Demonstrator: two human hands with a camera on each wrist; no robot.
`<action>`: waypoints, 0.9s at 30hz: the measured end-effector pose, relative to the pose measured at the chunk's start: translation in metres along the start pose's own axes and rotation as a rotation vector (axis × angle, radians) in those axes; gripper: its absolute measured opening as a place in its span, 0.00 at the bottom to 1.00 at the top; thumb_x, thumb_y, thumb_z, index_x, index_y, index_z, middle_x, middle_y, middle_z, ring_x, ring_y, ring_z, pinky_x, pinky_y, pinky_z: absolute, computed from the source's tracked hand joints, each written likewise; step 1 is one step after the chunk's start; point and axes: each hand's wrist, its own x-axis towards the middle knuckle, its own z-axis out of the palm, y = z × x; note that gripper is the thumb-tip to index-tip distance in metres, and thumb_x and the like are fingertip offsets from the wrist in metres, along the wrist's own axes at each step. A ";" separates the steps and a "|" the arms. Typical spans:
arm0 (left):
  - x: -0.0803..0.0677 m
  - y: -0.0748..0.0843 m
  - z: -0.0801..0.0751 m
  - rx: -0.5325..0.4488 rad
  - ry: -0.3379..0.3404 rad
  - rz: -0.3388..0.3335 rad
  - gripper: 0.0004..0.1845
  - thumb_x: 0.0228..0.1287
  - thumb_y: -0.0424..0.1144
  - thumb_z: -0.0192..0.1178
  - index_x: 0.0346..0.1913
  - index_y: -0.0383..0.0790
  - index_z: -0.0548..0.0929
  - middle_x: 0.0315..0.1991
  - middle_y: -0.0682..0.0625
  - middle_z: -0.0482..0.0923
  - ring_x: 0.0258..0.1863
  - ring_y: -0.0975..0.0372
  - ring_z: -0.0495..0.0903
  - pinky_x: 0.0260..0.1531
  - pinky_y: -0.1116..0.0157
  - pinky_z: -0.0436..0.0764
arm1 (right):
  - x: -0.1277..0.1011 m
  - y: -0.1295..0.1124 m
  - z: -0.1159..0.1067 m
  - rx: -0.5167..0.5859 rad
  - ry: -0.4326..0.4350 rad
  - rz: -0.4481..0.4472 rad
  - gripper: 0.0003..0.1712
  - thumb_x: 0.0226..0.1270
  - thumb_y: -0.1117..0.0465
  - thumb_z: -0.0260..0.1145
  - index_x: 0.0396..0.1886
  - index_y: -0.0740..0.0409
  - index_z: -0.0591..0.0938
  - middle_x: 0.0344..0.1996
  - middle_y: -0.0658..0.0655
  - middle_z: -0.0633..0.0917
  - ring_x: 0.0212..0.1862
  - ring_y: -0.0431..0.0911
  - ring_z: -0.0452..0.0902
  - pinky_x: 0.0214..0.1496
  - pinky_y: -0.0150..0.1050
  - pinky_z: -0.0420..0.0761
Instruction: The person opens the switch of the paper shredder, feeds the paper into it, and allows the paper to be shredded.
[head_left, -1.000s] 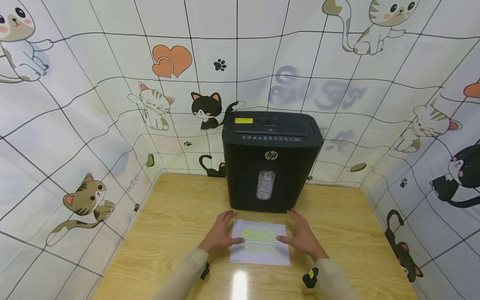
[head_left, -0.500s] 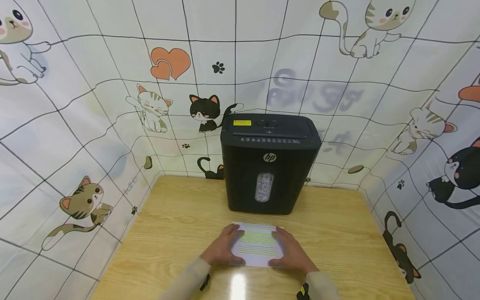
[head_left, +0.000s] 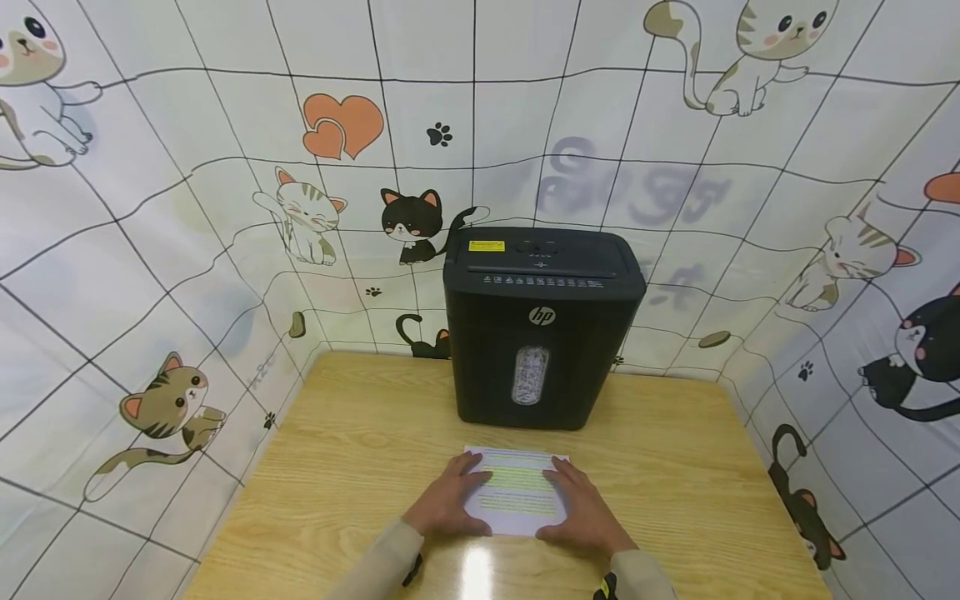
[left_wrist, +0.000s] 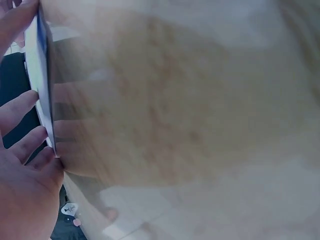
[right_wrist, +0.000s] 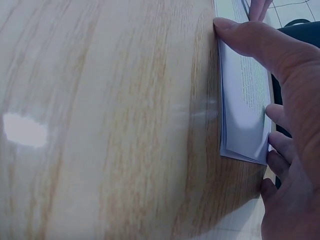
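Observation:
A thin stack of white printed sheets [head_left: 517, 521] with yellow-green highlighted lines lies flat on the wooden table. My left hand [head_left: 450, 498] touches its left side, thumb at the near edge and fingers spread toward the far corner. Across from it, my right hand [head_left: 585, 508] is set along the right side the same way. In the right wrist view, the thumb [right_wrist: 235, 30] meets the stack's near edge while the other fingertips touch its side; sheet edges sit slightly uneven at the corner. The left wrist view shows fingertips [left_wrist: 35, 137] along the stack's edge.
A black HP paper shredder [head_left: 491, 367] stands just behind the sheets, with shreds showing through its front window. Cat-patterned curtains [head_left: 225, 100] enclose the wooden table [head_left: 352, 417] at the back and both sides. A bright light reflection [head_left: 476, 571] lies near the front.
Both hands have drawn inward and nearer, from hovering beside the sheets to touching their sides and near edge. The stack looks narrower and neater. The left index finger has shifted over the paper.

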 end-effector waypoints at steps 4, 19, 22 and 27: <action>0.001 0.001 -0.001 0.007 0.001 -0.008 0.52 0.42 0.70 0.77 0.71 0.48 0.77 0.78 0.44 0.62 0.79 0.43 0.58 0.71 0.44 0.70 | 0.000 0.000 0.000 -0.003 -0.004 0.006 0.60 0.36 0.38 0.86 0.70 0.58 0.75 0.78 0.63 0.65 0.80 0.66 0.55 0.75 0.67 0.61; 0.001 0.003 -0.001 0.032 0.039 -0.003 0.48 0.40 0.65 0.78 0.67 0.47 0.81 0.75 0.43 0.67 0.77 0.43 0.62 0.68 0.46 0.74 | -0.002 0.001 0.002 -0.025 0.005 -0.042 0.63 0.32 0.34 0.86 0.70 0.60 0.75 0.77 0.66 0.66 0.78 0.69 0.57 0.73 0.69 0.62; 0.001 0.004 0.000 0.040 0.048 -0.004 0.48 0.40 0.65 0.77 0.66 0.47 0.81 0.75 0.43 0.68 0.76 0.44 0.62 0.66 0.46 0.75 | -0.002 0.000 0.002 -0.032 0.006 -0.055 0.64 0.33 0.34 0.86 0.70 0.61 0.75 0.77 0.67 0.65 0.78 0.70 0.56 0.73 0.70 0.62; 0.001 0.005 0.000 0.057 0.063 0.009 0.45 0.43 0.64 0.76 0.66 0.46 0.82 0.75 0.43 0.68 0.75 0.44 0.64 0.65 0.46 0.77 | -0.001 0.002 0.002 -0.031 0.002 -0.053 0.64 0.32 0.33 0.86 0.69 0.61 0.75 0.77 0.67 0.65 0.78 0.70 0.56 0.73 0.70 0.62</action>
